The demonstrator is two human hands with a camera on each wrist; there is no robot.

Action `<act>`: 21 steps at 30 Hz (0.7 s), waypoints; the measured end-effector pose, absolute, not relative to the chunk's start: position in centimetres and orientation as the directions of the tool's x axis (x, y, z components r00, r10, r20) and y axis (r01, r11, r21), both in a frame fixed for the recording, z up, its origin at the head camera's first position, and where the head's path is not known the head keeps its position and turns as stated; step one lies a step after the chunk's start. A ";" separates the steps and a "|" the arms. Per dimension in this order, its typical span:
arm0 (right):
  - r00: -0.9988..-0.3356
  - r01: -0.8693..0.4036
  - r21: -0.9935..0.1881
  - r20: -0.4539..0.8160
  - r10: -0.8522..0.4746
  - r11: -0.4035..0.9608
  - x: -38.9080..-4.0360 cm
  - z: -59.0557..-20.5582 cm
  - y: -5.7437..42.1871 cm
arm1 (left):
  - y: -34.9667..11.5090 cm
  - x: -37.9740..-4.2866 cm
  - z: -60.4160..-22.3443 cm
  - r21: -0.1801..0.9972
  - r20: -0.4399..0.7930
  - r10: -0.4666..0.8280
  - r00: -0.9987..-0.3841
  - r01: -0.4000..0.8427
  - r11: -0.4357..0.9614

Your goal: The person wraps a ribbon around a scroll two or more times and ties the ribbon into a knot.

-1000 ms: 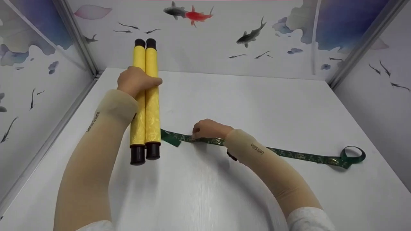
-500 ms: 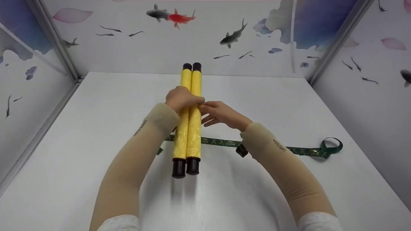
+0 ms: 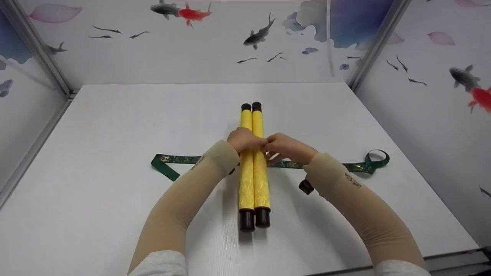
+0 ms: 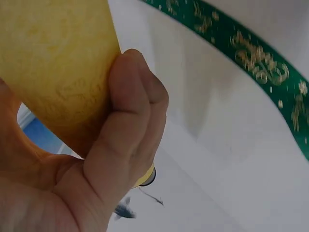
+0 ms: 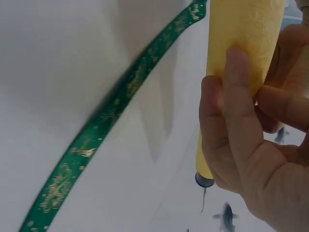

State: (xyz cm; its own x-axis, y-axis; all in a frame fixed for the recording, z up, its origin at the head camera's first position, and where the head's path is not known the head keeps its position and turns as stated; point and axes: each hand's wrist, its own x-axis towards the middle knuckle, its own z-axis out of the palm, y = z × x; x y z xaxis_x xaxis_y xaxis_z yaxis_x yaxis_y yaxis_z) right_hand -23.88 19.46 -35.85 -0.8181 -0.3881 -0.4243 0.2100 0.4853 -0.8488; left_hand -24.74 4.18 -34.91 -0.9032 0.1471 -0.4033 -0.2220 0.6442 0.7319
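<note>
Two yellow scrolls with dark end knobs lie side by side, pointing away from me, in the head view. Across both, my left hand grips them, its thumb on top; the left wrist view shows its fingers curled round the yellow surface. From the right, my right hand touches the right-hand scroll close to the left thumb. Fairly straight right fingers lie against the scroll in the right wrist view. Shadows below suggest the scrolls are held above the table. Behind them runs a green ribbon, partly hidden.
The white tabletop carries the ribbon, which has gold print, a fold at its left end and a loop at its right. Printed wall panels with fish enclose the back and sides. A metal edge shows at lower right.
My left hand has brought the scrolls rightward and lower, over the ribbon's middle. My right hand has left the ribbon and come up against the scrolls. The head view has shifted right.
</note>
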 end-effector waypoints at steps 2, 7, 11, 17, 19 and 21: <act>-0.806 0.224 -0.837 -0.447 -0.388 0.499 -23.8 -36.3 19.7 | 4.6 -24.7 -35.6 0.725 -0.416 0.148 -0.897 -0.229 0.649; -0.784 0.230 -0.826 -0.471 -0.405 0.515 -23.9 -37.2 20.6 | 5.4 -24.8 -36.6 0.706 -0.420 0.135 -0.897 -0.230 0.670; -0.785 0.226 -0.806 -0.484 -0.388 0.547 -24.0 -37.5 21.5 | 6.1 -24.9 -37.0 0.720 -0.426 0.147 -0.893 -0.236 0.652; -0.794 0.233 -0.772 -0.502 -0.342 0.592 -24.1 -37.9 22.2 | 6.8 -25.2 -37.7 0.736 -0.437 0.184 -0.880 -0.233 0.635; -0.796 0.248 -0.756 -0.516 -0.318 0.605 -24.2 -38.0 22.4 | 6.8 -25.2 -37.9 0.728 -0.435 0.195 -0.879 -0.216 0.651; -0.795 0.259 -0.744 -0.526 -0.302 0.615 -24.3 -38.2 22.5 | 6.8 -25.3 -38.0 0.715 -0.415 0.213 -0.884 -0.173 0.677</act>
